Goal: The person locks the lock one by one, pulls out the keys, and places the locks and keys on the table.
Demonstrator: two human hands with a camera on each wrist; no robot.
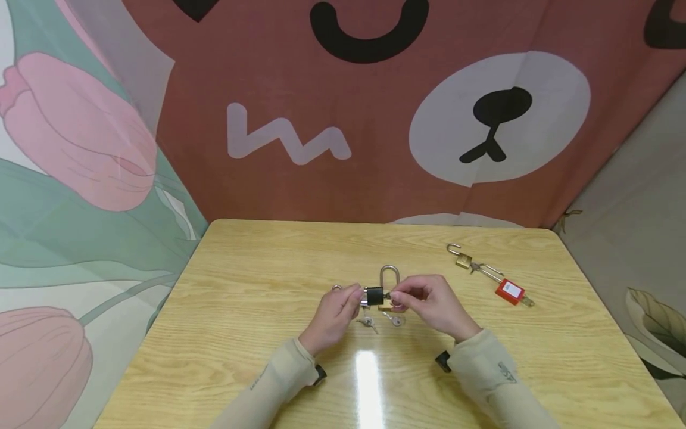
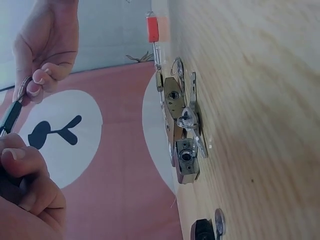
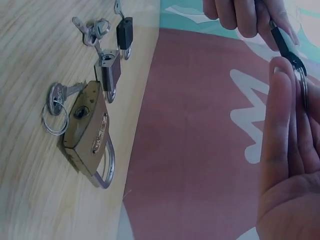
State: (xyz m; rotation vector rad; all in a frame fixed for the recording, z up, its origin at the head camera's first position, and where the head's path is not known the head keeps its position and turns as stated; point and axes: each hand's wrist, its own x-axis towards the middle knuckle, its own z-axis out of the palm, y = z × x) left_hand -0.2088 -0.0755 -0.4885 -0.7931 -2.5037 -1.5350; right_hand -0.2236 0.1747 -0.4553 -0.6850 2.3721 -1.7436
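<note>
My left hand (image 1: pixel 334 313) grips a small black padlock (image 1: pixel 375 296) by its shackle side, off the table. My right hand (image 1: pixel 434 304) pinches a key (image 2: pixel 25 86) at the other end of that padlock, where the key meets the body. A metal ring (image 3: pixel 304 90) hangs from the key by my right fingertips. Below the hands lies a larger brass padlock (image 3: pixel 87 125), and a key with a ring (image 3: pixel 57 100) is beside it. Next to it are a smaller silver padlock (image 3: pixel 108 71) and a bunch of keys (image 1: pixel 368 322).
A second black padlock (image 3: pixel 125 32) lies on the wooden table (image 1: pixel 257 250) past the silver one. Back right, a small brass padlock (image 1: pixel 463 260) with its shackle open lies near a red padlock (image 1: pixel 510 291) that has keys at its end. Printed cloth (image 1: pixel 375 179) hangs behind the table.
</note>
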